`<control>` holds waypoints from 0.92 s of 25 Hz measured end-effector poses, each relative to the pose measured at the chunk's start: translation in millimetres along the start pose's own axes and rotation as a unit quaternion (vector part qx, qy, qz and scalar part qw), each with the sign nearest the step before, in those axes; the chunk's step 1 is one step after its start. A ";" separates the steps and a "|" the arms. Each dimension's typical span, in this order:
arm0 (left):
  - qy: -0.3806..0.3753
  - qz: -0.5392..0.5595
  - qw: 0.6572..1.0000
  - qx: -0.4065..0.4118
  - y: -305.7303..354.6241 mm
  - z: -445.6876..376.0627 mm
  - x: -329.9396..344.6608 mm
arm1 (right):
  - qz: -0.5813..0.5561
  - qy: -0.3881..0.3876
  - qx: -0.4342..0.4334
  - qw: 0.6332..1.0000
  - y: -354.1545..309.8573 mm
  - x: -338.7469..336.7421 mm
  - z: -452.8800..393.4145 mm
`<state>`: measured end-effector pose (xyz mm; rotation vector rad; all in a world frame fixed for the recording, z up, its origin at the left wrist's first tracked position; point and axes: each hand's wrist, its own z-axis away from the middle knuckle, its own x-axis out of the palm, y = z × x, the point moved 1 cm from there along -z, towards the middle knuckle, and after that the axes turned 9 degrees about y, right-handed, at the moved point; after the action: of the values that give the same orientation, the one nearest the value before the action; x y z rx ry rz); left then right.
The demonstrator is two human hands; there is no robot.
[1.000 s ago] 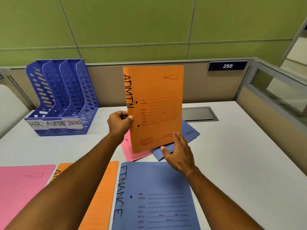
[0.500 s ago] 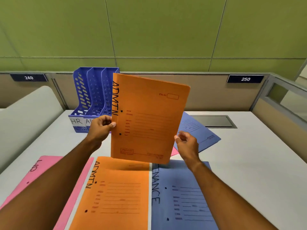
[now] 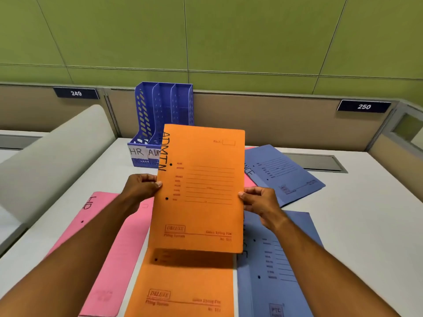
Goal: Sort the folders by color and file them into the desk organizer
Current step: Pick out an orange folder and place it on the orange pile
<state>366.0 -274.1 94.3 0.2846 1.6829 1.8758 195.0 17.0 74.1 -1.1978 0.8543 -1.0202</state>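
I hold an orange ADMIN folder (image 3: 201, 191) above the desk, my left hand (image 3: 142, 187) pinching its left edge and my right hand (image 3: 259, 201) its right edge. Under it on the desk lies a second orange folder (image 3: 183, 287). A pink HR folder (image 3: 107, 236) lies to its left and a blue FINANCE folder (image 3: 274, 271) to its right. Another blue folder (image 3: 281, 175) lies farther back at the right, with a pink edge (image 3: 249, 181) showing beneath it. The blue desk organizer (image 3: 160, 115), labelled HR and ADMIN on its visible slots, stands at the back, partly hidden by the held folder.
A grey curved divider (image 3: 52, 161) rises on the left of the white desk (image 3: 366, 225). A cable hatch (image 3: 320, 162) is set in the desk at the back right. Low partition panels with number plates 249 (image 3: 76, 93) and 250 (image 3: 364, 106) close off the back.
The held orange folder has come down and levelled out over the orange folder on the desk. My right hand has closed on its right edge. The view has tilted and shifted.
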 end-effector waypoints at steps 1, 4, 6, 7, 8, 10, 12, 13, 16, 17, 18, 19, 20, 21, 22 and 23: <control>0.005 -0.011 1.000 -0.014 -6.6 1.7 -3.6 | 0.017 0.001 0.011 1.000 3.6 1.7 3.5; 0.005 -0.038 0.998 -0.041 -30.2 9.9 -14.5 | 0.069 0.006 0.055 0.996 16.4 6.2 14.5; 0.007 -0.052 0.997 -0.051 -46.0 15.4 -19.3 | 0.097 0.012 0.084 0.992 25.4 8.6 20.2; 0.011 -0.062 0.996 -0.058 -53.0 17.6 -21.2 | 0.113 0.017 0.097 0.989 29.2 10.1 22.7; 0.014 -0.069 0.995 -0.066 -59.7 19.5 -22.8 | 0.128 0.022 0.110 0.986 32.7 11.6 25.4; 0.014 -0.080 0.993 -0.082 -71.1 22.9 -25.3 | 0.147 0.025 0.132 0.980 39.5 15.2 30.6; 0.011 -0.091 0.991 -0.093 -81.3 26.6 -28.0 | 0.173 0.028 0.154 0.973 46.5 18.5 35.5; 0.011 -0.095 0.991 -0.098 -86.4 28.2 -29.3 | 0.187 0.029 0.163 0.968 50.3 19.9 37.3; 0.022 -0.107 0.988 -0.113 -100.3 33.8 -32.6 | 0.221 0.027 0.183 0.958 60.3 23.2 42.5; 0.026 -0.112 0.986 -0.120 -104.0 35.8 -33.3 | 0.231 0.027 0.185 0.955 62.6 24.3 44.3; 0.027 -0.118 0.985 -0.126 -107.2 37.5 -33.8 | 0.240 0.028 0.186 0.952 64.5 25.1 46.2; 0.026 -0.125 0.983 -0.131 -110.0 39.5 -34.2 | 0.249 0.028 0.187 0.950 67.0 26.3 48.1; 0.024 -0.132 0.982 -0.135 -111.9 41.4 -34.3 | 0.256 0.029 0.189 0.948 69.0 27.3 50.2; 0.023 -0.137 0.981 -0.137 -113.1 43.1 -33.9 | 0.264 0.030 0.190 0.945 71.1 28.1 51.7; 0.023 -0.143 0.980 -0.136 -113.9 44.5 -33.2 | 0.271 0.032 0.193 0.942 72.9 28.6 53.1; 0.022 -0.150 0.979 -0.133 -114.2 45.7 -32.4 | 0.278 0.033 0.195 0.940 74.9 29.1 53.8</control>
<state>448.7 -252.0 0.2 -0.1153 1.3898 1.8564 267.0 11.3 9.9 -0.5378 0.9202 -0.7152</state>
